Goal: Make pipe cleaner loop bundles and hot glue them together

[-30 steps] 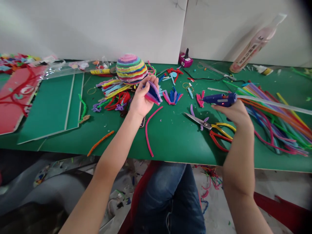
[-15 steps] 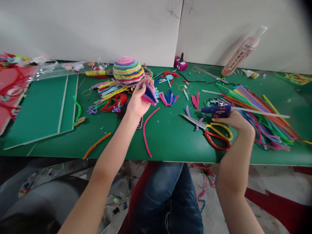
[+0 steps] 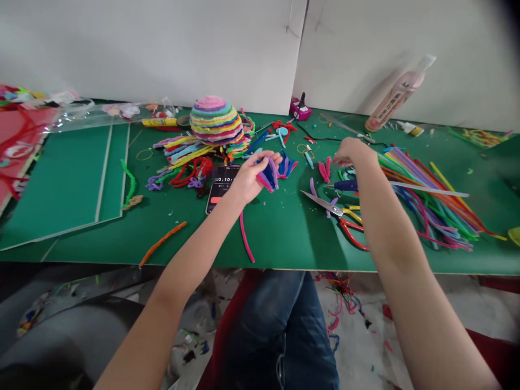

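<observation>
While left hand holds purple-pink bundle | pink sprig near right hand

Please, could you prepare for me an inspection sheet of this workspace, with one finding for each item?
Surface: green table, dotted with small scraps.
Job's things: pink, purple and blue piece in the left hand; small pink piece near the right hand; glue gun on the table, partly hidden.
Clutter: scissors, phone, striped dome, bundle of pipe cleaners.
Hands: left grips its piece; whether right grips anything, cannot tell.
Cables: black cable across the table, partly behind the right hand.
Surroundings: white panels behind; colourful scraps on the floor.
</observation>
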{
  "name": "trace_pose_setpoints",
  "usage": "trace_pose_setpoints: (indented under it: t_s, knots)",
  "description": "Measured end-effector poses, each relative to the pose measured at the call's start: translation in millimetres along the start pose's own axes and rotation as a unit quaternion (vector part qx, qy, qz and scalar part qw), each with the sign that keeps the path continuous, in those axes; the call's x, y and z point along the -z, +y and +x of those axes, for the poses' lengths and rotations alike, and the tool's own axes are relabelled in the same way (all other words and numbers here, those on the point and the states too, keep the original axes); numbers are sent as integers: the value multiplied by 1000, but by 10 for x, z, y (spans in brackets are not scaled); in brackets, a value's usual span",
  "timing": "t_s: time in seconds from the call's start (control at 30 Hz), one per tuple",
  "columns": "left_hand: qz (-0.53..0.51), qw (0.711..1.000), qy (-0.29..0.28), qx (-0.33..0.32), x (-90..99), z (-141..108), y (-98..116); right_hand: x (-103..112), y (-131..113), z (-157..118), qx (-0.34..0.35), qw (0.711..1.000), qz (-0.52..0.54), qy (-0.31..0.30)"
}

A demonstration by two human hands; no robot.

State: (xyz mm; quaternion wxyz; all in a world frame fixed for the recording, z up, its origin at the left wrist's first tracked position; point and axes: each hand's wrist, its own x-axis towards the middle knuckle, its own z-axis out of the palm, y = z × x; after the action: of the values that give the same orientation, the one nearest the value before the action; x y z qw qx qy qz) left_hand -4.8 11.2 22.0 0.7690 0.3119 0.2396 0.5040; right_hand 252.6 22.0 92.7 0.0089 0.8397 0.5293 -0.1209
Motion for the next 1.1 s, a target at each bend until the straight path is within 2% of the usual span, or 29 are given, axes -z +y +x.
trace_pose_setpoints:
  t_s: [0.03,0.1,0.3,0.43,0.53,0.67,0.83,0.93,1.0,1.07,1.1]
  knots:
    - [3,1000,-2,18,-12,-12,-18,-14,-35,107,-43,998,-12,-53]
    - [7,999,-1,41,-42,-38,-41,-55,-74,183,-78,990,-28,-113]
    - [6,997,-16,70,-116,-83,-44,-204,-167,79,8,991,-33,-132]
    - [8,997,-24,72,-107,-81,-28,-279,-206,166,23,982,-56,-179]
    - [6,997,-10,77,-107,-83,-5,-259,-153,246,43,976,-67,-205]
    - [-8,996,0,83,-122,-87,22,-133,-36,275,111,971,6,-211]
    - [-13,996,1,90,-116,-81,32,169,24,154,151,944,87,-279]
    - [-7,996,-7,86,-89,-65,24,368,11,50,146,944,47,-293]
    - [0,997,-12,80,-72,-53,17,461,2,-24,117,947,-12,-300]
    - [6,997,-13,79,-59,-45,12,521,7,-104,78,958,-56,-271]
    - [9,997,-13,78,-54,-42,10,546,17,-141,67,968,-59,-233]
